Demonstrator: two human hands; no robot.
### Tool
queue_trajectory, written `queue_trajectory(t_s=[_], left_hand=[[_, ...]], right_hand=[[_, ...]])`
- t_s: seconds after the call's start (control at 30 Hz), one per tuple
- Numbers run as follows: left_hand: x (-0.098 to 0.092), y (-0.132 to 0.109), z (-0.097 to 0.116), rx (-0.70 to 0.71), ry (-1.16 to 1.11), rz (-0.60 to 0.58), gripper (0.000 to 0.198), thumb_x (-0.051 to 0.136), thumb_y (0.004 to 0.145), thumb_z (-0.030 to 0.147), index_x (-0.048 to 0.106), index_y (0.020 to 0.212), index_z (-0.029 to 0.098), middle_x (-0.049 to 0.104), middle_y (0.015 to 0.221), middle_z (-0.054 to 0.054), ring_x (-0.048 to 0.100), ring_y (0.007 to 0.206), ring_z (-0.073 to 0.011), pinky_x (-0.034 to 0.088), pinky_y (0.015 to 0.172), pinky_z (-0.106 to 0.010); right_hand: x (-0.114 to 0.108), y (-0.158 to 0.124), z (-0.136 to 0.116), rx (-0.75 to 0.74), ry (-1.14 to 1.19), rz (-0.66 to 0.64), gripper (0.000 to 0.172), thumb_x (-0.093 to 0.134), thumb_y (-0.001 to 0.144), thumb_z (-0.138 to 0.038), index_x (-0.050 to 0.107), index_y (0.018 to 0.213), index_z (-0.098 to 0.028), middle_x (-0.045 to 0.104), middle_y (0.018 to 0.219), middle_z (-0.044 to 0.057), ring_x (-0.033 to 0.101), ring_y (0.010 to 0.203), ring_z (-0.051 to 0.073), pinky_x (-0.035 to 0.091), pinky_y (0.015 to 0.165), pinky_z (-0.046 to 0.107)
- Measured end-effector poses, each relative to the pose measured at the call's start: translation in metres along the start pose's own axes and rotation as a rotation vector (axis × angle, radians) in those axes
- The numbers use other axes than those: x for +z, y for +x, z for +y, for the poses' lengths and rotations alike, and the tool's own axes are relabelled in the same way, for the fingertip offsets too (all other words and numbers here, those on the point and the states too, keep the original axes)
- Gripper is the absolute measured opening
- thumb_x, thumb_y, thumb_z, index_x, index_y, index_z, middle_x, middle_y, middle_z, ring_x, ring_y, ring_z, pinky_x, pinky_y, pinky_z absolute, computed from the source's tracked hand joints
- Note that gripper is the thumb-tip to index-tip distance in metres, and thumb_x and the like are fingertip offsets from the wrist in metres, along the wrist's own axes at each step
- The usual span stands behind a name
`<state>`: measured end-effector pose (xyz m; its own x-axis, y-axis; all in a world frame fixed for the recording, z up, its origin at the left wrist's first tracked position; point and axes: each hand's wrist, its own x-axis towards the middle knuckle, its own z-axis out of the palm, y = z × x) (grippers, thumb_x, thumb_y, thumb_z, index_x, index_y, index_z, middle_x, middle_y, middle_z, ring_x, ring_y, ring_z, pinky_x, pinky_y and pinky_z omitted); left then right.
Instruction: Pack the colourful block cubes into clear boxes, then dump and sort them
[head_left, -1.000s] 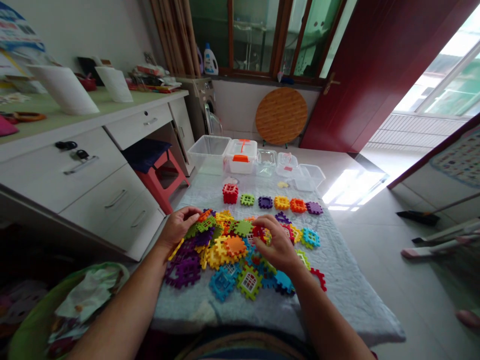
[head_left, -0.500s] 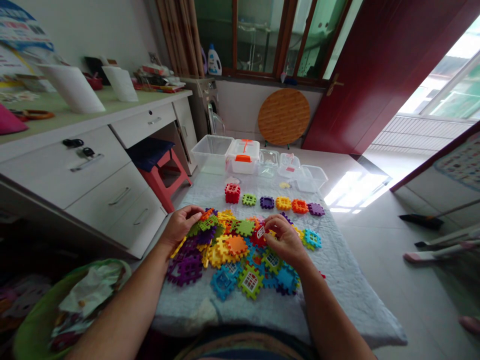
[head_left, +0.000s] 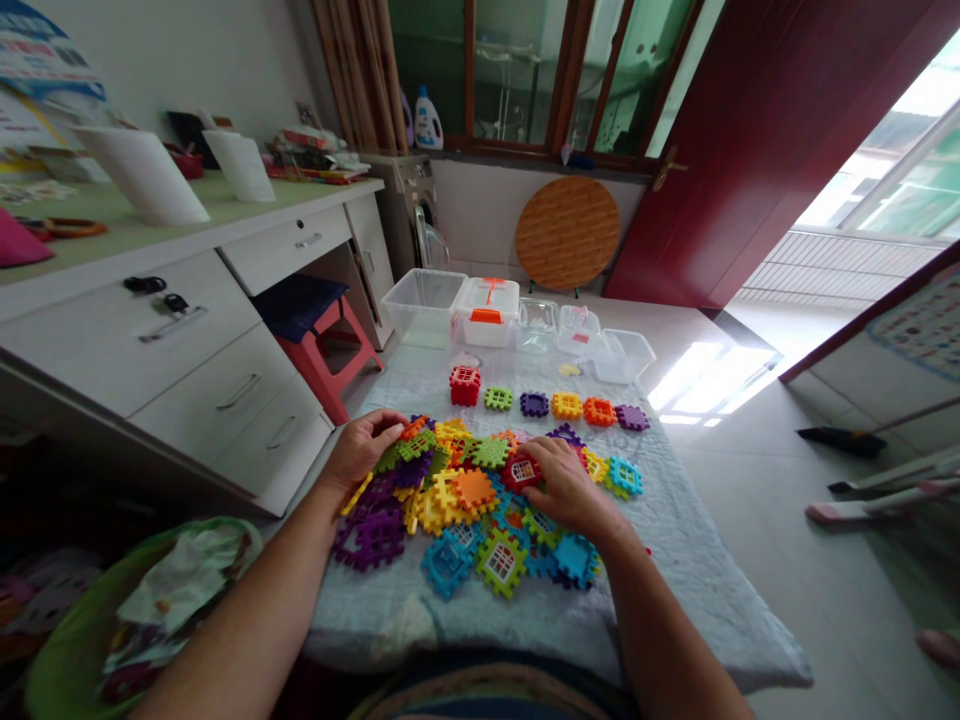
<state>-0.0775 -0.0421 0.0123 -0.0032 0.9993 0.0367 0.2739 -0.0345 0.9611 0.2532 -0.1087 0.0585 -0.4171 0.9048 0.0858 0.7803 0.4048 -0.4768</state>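
A heap of interlocking plastic building tiles lies on the cloth-covered table, with purple tiles (head_left: 371, 540), a flat orange tile (head_left: 474, 490), a lime window tile (head_left: 501, 563) and a blue tile (head_left: 450, 570) near its front. At the heap's left edge, my left hand (head_left: 361, 450) has its fingers closed at a small orange building tile (head_left: 414, 428). My right hand (head_left: 568, 485) reaches over the right part, fingers bent around a red window tile (head_left: 523, 471) with a white window frame. Its fingers partly cover that tile.
Behind the heap, a red cube (head_left: 465, 386) heads a row with a green tile (head_left: 499, 398) and a purple tile (head_left: 632, 417). Clear plastic boxes (head_left: 424, 305) line the table's far end. A pink stool (head_left: 330, 350) stands left; a green basket (head_left: 67, 620) sits front left.
My right hand has lowered and flattened over the heap. The red window tile has tipped from slanted to lying flatter. My left hand stays in place.
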Motion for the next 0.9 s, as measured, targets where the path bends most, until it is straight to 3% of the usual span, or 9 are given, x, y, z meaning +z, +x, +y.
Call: queue_trajectory(t_s=[0.17,0.37,0.5,0.73,0.9], left_hand=[[0.0,-0.001,0.001,-0.007,-0.006,-0.011,0.031,0.069,0.073,0.043,0.069,0.089,0.016,0.069,0.082,-0.003,0.063,0.072,-0.0171,0.048,0.066,-0.025],[0.002,-0.001,0.005,-0.046,-0.059,0.004,0.035,0.072,0.069,0.045,0.068,0.088,0.016,0.069,0.08,-0.002,0.062,0.071,-0.0172,0.048,0.065,-0.026],[0.003,-0.002,0.006,-0.063,-0.088,0.004,0.035,0.074,0.068,0.045,0.068,0.087,0.017,0.069,0.078,-0.001,0.062,0.068,-0.0164,0.049,0.064,-0.025],[0.0,-0.001,0.001,-0.043,-0.056,-0.01,0.035,0.073,0.071,0.045,0.069,0.09,0.017,0.071,0.081,-0.002,0.063,0.07,-0.017,0.049,0.065,-0.026],[0.0,0.001,-0.001,-0.044,-0.059,-0.02,0.036,0.074,0.07,0.046,0.069,0.09,0.017,0.071,0.084,-0.003,0.065,0.074,-0.0185,0.05,0.067,-0.026]], right_hand=[[-0.014,-0.004,0.008,-0.012,0.056,0.059,0.047,0.066,0.076,-0.021,0.057,0.123,-0.021,0.056,0.112,0.009,0.052,0.104,0.025,0.044,0.096,0.042],[-0.047,-0.022,0.051,0.106,0.074,0.259,0.04,0.066,0.08,-0.032,0.059,0.119,-0.025,0.054,0.113,0.008,0.053,0.106,0.026,0.045,0.098,0.047],[-0.044,-0.027,0.064,0.149,0.048,0.218,0.04,0.066,0.078,-0.031,0.061,0.116,-0.024,0.056,0.11,0.008,0.054,0.106,0.027,0.045,0.099,0.047],[-0.029,-0.02,0.064,0.2,-0.009,0.095,0.047,0.063,0.075,-0.025,0.06,0.121,-0.017,0.06,0.117,0.013,0.055,0.114,0.03,0.039,0.106,0.05],[-0.027,-0.018,0.069,0.179,-0.004,0.089,0.053,0.062,0.074,-0.024,0.057,0.126,-0.017,0.062,0.121,0.014,0.054,0.118,0.032,0.038,0.107,0.052]])
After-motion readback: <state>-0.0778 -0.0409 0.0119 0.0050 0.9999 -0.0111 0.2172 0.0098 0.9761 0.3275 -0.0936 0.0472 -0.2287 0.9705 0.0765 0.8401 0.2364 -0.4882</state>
